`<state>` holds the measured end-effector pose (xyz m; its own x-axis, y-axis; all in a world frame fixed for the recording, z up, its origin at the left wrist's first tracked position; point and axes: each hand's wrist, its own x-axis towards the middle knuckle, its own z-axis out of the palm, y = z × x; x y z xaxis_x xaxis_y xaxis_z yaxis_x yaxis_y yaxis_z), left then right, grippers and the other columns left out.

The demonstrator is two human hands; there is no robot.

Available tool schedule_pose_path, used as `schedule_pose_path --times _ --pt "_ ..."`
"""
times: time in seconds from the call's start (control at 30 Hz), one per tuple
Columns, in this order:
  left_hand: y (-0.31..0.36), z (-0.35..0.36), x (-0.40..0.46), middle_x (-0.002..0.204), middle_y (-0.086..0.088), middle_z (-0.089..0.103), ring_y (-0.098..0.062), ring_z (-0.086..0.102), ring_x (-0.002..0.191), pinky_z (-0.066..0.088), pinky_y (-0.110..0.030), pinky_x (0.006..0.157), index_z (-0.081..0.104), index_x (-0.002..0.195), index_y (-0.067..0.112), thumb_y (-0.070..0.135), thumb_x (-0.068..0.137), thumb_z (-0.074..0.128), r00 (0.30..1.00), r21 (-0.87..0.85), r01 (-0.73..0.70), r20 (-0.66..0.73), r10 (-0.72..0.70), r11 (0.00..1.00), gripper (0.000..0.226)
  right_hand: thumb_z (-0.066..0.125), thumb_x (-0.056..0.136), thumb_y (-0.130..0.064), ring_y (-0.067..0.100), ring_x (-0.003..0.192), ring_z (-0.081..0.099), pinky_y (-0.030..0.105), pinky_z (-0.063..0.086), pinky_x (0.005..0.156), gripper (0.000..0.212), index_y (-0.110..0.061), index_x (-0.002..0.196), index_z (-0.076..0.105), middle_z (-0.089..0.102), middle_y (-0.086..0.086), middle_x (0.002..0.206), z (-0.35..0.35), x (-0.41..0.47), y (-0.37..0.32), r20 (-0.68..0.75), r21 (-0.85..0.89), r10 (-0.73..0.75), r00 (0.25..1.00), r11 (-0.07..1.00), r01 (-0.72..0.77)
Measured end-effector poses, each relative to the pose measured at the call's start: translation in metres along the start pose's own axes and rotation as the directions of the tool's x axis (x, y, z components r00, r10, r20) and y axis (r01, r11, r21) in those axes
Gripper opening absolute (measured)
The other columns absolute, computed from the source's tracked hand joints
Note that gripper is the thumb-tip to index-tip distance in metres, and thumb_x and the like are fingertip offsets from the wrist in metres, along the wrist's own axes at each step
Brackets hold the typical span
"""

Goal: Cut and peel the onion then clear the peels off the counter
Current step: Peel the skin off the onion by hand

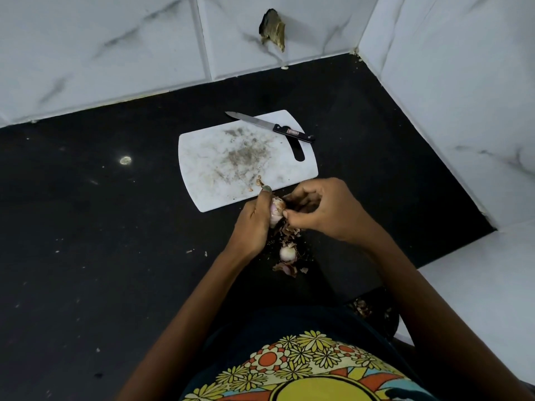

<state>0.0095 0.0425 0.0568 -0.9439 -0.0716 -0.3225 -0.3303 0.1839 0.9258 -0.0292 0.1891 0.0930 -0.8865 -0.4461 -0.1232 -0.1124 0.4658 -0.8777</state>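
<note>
Clearly the peeling is under way but not finished. The left hand (254, 221) curls round a small pale purple onion piece (275, 212), held just off the near edge of the white plastic cutting board (231, 166), while the right hand (324, 209) pinches at brown papery skin on it with thumb and fingertips. Nearer the person than the board, a second, already pale and mostly bare onion piece (287, 253) lies on the black stone table (101, 227), with a scatter of dry brown onion peels (286, 267) around it. The cutting appears done, judging by the two pieces and by the black-handled steel knife (272, 127) lying unused across the far corner of the board. Still left, as I judge it: stripping the held piece, perhaps tidying the other, then gathering every peel from the table and the scraps (259, 180) on the board's near edge.
</note>
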Motion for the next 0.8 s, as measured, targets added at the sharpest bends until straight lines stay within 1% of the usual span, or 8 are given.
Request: schedule_pose_path --times 0.07,0.2,0.33,0.4,0.47,0.57,0.67,0.8 --pt "0.000 0.002 0.001 0.072 -0.013 0.050 -0.016 0.044 0.067 0.033 -0.028 0.061 0.053 0.077 -0.007 0.038 0.103 0.024 1.000 0.004 0.017 0.009 -0.017 1.000 0.059 0.072 0.076 -0.008 0.009 0.063 0.067 0.019 0.052 0.058 0.006 -0.007 0.081 0.074 0.071 0.000 0.070 -0.001 0.002 0.003 -0.032 -0.058 -0.024 0.999 0.998 0.022" --pt "0.000 0.004 0.001 0.075 -0.015 0.056 -0.021 0.051 0.069 0.037 -0.032 0.067 0.057 0.080 -0.005 0.045 0.102 0.023 0.998 -0.015 0.064 -0.023 -0.065 0.998 0.064 0.068 0.082 -0.009 0.011 0.073 0.068 0.029 0.056 0.070 0.007 -0.007 0.086 0.073 0.072 -0.001 0.077 0.000 0.001 0.006 -0.090 -0.062 -0.050 0.995 0.997 0.045" --pt "-0.004 0.004 0.003 0.094 -0.017 0.069 -0.026 0.063 0.089 0.045 -0.033 0.084 0.063 0.100 -0.004 0.054 0.099 0.018 0.989 -0.076 0.135 -0.044 -0.139 0.988 0.073 0.079 0.074 -0.016 0.006 0.081 0.068 0.020 0.055 0.073 0.020 -0.009 0.092 0.072 0.070 -0.005 0.088 0.004 -0.003 0.003 -0.085 0.006 -0.086 0.993 0.996 0.087" --pt "-0.004 0.006 0.004 0.098 -0.021 0.069 -0.030 0.064 0.096 0.045 -0.043 0.094 0.064 0.101 -0.003 0.061 0.096 0.015 0.986 -0.094 0.160 -0.030 -0.164 0.983 0.081 0.082 0.070 -0.013 0.004 0.084 0.066 0.016 0.053 0.074 0.025 -0.006 0.092 0.071 0.068 -0.005 0.090 0.011 -0.004 0.005 -0.106 -0.048 -0.138 0.985 0.990 0.134" --pt "-0.001 0.007 0.004 0.094 -0.023 0.066 -0.031 0.064 0.091 0.046 -0.047 0.093 0.065 0.095 0.005 0.065 0.094 0.013 0.981 -0.090 0.187 -0.034 -0.191 0.978 0.080 0.080 0.071 -0.009 0.003 0.084 0.064 0.013 0.051 0.074 0.020 -0.005 0.089 0.073 0.066 -0.004 0.088 0.018 -0.004 0.007 -0.183 -0.077 -0.222 0.958 0.974 0.212" --pt "0.001 0.006 0.003 0.096 -0.009 0.066 -0.020 0.061 0.093 0.044 -0.046 0.094 0.064 0.092 0.016 0.068 0.093 0.014 0.976 -0.134 0.212 -0.019 -0.216 0.968 0.072 0.075 0.073 -0.006 0.005 0.083 0.063 0.009 0.048 0.076 0.014 -0.001 0.086 0.074 0.066 -0.002 0.085 0.025 -0.005 0.010 -0.280 -0.108 -0.310 0.909 0.951 0.291" --pt "0.004 0.004 0.003 0.108 -0.007 0.069 -0.019 0.063 0.104 0.043 -0.045 0.100 0.070 0.101 0.021 0.070 0.091 0.014 0.969 -0.130 0.242 -0.008 -0.245 0.962 0.075 0.070 0.078 -0.009 0.010 0.080 0.062 0.020 0.050 0.072 0.009 -0.002 0.083 0.071 0.066 0.003 0.084 0.027 -0.007 0.011 -0.284 -0.200 -0.336 0.898 0.937 0.287" --pt "0.010 0.005 0.001 0.097 -0.025 0.068 -0.026 0.065 0.086 0.044 -0.054 0.094 0.064 0.097 0.002 0.076 0.081 0.016 0.979 -0.088 0.205 0.026 -0.203 0.975 0.090 0.060 0.086 -0.011 0.016 0.085 0.057 0.029 0.048 0.073 0.009 -0.003 0.090 0.061 0.057 0.001 0.090 0.028 -0.004 0.014 -0.276 -0.215 -0.255 0.927 0.956 0.199"
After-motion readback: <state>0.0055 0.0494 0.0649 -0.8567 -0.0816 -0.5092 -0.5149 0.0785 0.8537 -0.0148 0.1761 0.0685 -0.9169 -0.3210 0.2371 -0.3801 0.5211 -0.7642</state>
